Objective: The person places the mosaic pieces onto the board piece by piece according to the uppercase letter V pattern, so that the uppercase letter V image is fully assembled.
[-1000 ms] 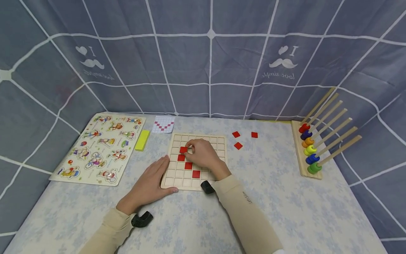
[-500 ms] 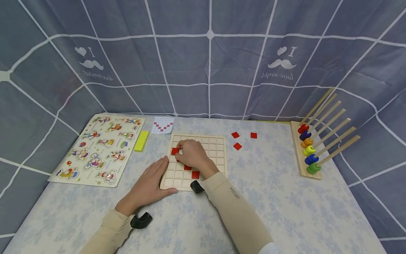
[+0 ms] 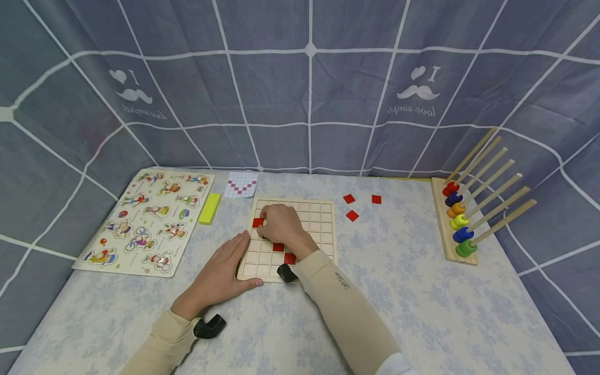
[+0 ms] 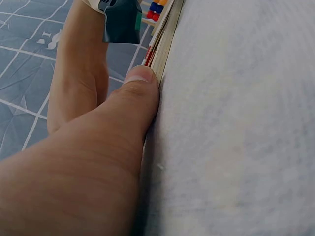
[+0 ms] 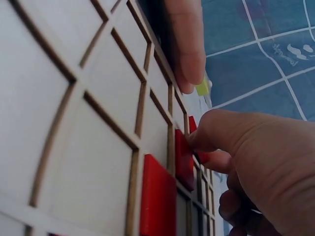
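Observation:
A square wooden grid board [image 3: 323,237] lies flat on the table with a slanting line of red square tiles in its cells. My right hand [image 3: 283,224] is over the board's left part, thumb and index finger pinching a red tile [image 3: 258,222] at the leftmost column. The right wrist view has the thumb [image 5: 211,130] against red tiles, with another red tile [image 5: 158,196] nearer the camera. My left hand [image 3: 225,273] rests on the table at the board's left front corner, fingers extended along the left side. Its thumb [image 4: 140,81] touches the front edge.
Three loose red tiles [image 3: 352,215] lie right of the board. A pattern card [image 3: 241,185], a yellow block [image 3: 209,208] and a picture puzzle board [image 3: 173,255] are at the left. An upright peg stand with coloured beads [image 3: 452,221] stands far right, a tiled-print curtain [image 3: 347,104] behind.
My right hand has moved left with the red tile, from over the second column to the board's leftmost column, and has stayed there since. The left hand has kept its place.

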The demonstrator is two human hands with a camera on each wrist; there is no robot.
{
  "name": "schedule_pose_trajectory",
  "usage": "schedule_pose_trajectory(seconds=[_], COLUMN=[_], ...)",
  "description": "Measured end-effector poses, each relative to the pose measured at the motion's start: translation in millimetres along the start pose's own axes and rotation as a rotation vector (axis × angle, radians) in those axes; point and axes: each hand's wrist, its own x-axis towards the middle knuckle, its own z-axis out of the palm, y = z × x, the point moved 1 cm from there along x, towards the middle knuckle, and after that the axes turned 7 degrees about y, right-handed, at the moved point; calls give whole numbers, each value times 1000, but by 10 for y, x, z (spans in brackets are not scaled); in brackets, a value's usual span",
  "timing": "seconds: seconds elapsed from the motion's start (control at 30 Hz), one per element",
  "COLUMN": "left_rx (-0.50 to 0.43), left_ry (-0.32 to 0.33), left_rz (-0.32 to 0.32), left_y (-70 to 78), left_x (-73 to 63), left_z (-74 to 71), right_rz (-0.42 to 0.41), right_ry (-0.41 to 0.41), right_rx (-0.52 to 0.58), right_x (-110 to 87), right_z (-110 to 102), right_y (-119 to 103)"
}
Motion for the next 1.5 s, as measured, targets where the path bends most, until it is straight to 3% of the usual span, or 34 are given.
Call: schedule_pose_trajectory(seconds=[0.6, 0.93, 1.07, 1.27, 1.5], left_rx=[-7, 1, 3, -31, -26], left_ry=[-5, -1, -4, -45, -38], left_rz=[4, 7, -6, -56, -63], left_y=[0, -6, 4, 45, 8], left_x=[2, -1, -4, 7, 6], left_z=[-19, -19, -25, -11, -10], right_rz=[113, 151, 144, 152, 253], right_ry=[-69, -60, -57, 22, 201], right_rx=[66, 113, 218, 475, 484], right_x=[48, 45, 14, -217, -585], right_z=[-63, -78, -97, -301, -610], right_y=[-43, -47, 12, 473, 1310])
